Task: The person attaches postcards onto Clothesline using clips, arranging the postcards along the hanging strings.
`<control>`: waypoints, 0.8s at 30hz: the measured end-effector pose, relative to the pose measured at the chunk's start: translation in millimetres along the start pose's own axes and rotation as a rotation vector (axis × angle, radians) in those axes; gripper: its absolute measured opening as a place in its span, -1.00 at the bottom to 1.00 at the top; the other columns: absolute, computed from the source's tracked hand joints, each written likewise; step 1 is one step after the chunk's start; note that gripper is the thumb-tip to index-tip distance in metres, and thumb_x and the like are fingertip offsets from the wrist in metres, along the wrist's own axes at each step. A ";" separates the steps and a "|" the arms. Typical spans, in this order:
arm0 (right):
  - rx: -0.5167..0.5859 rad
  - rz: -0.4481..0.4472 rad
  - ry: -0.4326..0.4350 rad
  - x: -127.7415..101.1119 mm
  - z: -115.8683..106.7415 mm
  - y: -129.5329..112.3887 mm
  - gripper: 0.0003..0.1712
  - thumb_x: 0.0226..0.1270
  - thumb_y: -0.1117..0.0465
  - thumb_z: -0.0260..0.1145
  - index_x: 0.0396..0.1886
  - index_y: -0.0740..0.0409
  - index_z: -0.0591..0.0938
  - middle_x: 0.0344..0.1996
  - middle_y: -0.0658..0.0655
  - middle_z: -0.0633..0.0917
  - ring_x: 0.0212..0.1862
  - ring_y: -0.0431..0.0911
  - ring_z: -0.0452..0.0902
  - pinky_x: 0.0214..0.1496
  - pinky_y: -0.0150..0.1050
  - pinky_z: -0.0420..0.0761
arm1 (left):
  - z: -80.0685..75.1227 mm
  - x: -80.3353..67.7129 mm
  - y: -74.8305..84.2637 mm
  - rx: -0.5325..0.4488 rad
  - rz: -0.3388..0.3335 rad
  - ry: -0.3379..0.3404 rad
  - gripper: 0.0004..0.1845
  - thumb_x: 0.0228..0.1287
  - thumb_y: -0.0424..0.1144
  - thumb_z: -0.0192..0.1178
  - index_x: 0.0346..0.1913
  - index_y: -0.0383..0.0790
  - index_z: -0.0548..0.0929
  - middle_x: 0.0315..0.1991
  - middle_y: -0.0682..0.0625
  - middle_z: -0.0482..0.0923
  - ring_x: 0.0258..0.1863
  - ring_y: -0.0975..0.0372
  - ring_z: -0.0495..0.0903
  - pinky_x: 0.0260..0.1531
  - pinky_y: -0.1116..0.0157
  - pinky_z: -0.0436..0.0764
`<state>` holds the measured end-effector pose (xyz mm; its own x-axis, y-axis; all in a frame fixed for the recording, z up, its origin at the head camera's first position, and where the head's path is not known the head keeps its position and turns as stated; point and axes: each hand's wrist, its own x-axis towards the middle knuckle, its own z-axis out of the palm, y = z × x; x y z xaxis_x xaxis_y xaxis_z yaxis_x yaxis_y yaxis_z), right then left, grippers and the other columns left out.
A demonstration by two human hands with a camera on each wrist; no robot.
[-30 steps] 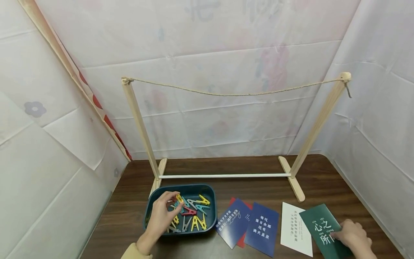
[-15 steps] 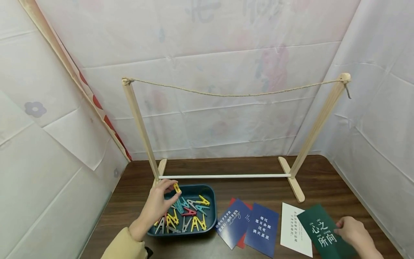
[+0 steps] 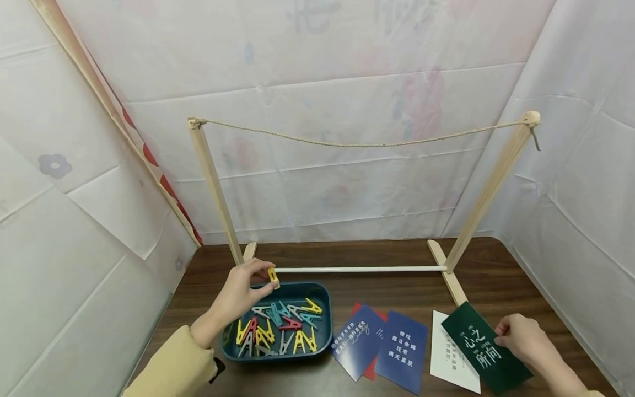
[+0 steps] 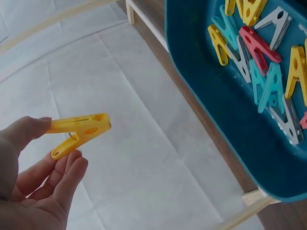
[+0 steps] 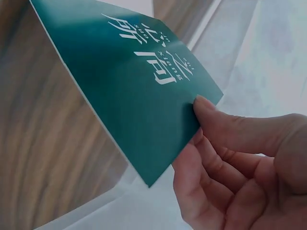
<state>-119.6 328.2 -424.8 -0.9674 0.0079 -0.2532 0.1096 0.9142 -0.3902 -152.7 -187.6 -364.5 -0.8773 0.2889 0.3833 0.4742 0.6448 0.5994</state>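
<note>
My left hand pinches a yellow clothespin just above the back rim of the blue tray; in the left wrist view the yellow clothespin sits between thumb and fingers, beside the blue tray. Several coloured clothespins lie in the tray. My right hand holds a dark green card by its edge, lifted off the table; in the right wrist view the thumb presses on the green card.
A wooden frame with two posts, a sagging rope and a white crossbar stands at the back of the dark wooden table. Two blue cards, a red one beneath, and a white card lie in front. White sheets wall the space.
My left hand has lifted the yellow clothespin out of the tray and moved it up and back. My right hand has raised the green card off the table and tilted it.
</note>
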 end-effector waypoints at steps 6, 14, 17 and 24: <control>-0.008 -0.114 0.100 2.3 4.0 -38.1 -0.87 -0.05 0.42 0.32 -0.60 0.21 0.52 -0.66 0.00 0.47 -0.54 -0.11 0.37 -0.52 -0.19 0.39 | -6.4 8.8 1.8 0.032 0.006 -0.012 -0.70 -0.03 -0.40 0.30 -0.15 -0.35 0.57 -0.36 -0.05 0.49 -0.37 0.19 0.52 -0.34 0.30 0.58; 0.083 -0.226 0.152 12.7 20.6 -83.1 -0.87 -0.06 0.45 0.34 -0.60 0.21 0.55 -0.68 -0.01 0.50 -0.56 -0.15 0.37 -0.52 -0.26 0.40 | -15.8 18.9 2.4 0.091 0.018 -0.026 -0.70 0.00 -0.36 0.29 -0.15 -0.36 0.57 -0.38 -0.04 0.51 -0.37 0.21 0.54 -0.29 0.21 0.57; 0.113 -0.285 0.179 17.8 27.6 -96.0 -0.86 -0.07 0.45 0.35 -0.61 0.22 0.55 -0.68 -0.02 0.49 -0.57 -0.18 0.35 -0.53 -0.28 0.38 | -20.1 22.3 2.6 0.102 0.028 -0.026 -0.71 0.01 -0.35 0.29 -0.15 -0.37 0.58 -0.39 -0.03 0.51 -0.40 0.23 0.53 -0.30 0.18 0.57; 0.161 -0.340 0.221 27.2 41.7 -123.2 -0.86 -0.08 0.43 0.36 -0.60 0.18 0.55 -0.69 -0.04 0.48 -0.58 -0.20 0.34 -0.53 -0.30 0.38 | -28.5 27.7 4.7 0.122 0.036 -0.025 -0.70 0.03 -0.36 0.27 -0.13 -0.40 0.57 -0.38 -0.06 0.50 -0.40 0.22 0.51 -0.29 0.19 0.57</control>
<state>-149.9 198.9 -420.5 -0.9783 -0.1804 0.1023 -0.2066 0.8052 -0.5559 -172.7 -196.7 -331.1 -0.8620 0.3306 0.3844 0.4947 0.7143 0.4950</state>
